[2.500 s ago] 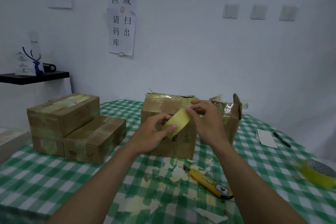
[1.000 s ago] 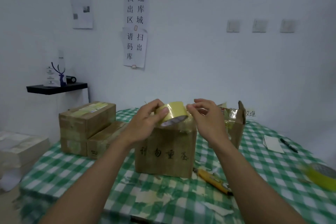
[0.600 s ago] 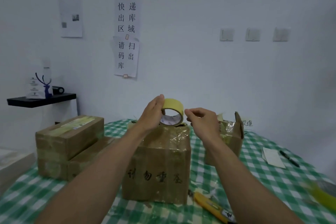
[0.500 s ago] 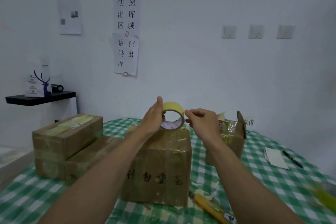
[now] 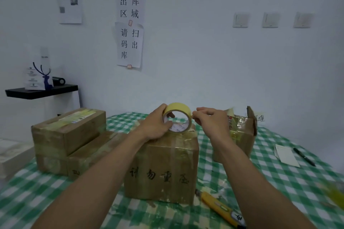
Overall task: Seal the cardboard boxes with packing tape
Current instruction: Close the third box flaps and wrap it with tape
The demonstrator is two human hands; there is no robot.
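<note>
A yellow utility knife [image 5: 221, 208] lies at the near edge of the checked table [image 5: 264, 182], just beside the front right corner of the middle cardboard box [image 5: 163, 169]. This box stands closed, with handwriting on its front and shiny tape over its top. On that top, towards the far side, a roll of tape [image 5: 181, 109] stands upright on its edge, its hole facing the camera. The left hand [image 5: 155, 126] grips the roll from the left, fingers curled over its rim and one fingertip showing inside the hole. The right hand [image 5: 212, 121] has thumb and forefinger pinched together at the roll's right rim; whether a tape end sits between them cannot be made out. To the left stand two taped boxes [image 5: 68, 132], one resting on another. Behind the right wrist is an open box [image 5: 243, 137] with one flap up. Further right lie a white card [image 5: 285, 156] and a pen [image 5: 304, 156]. On the far wall hang paper notices [image 5: 130, 22], with a black shelf [image 5: 41, 91] to the left.
</note>
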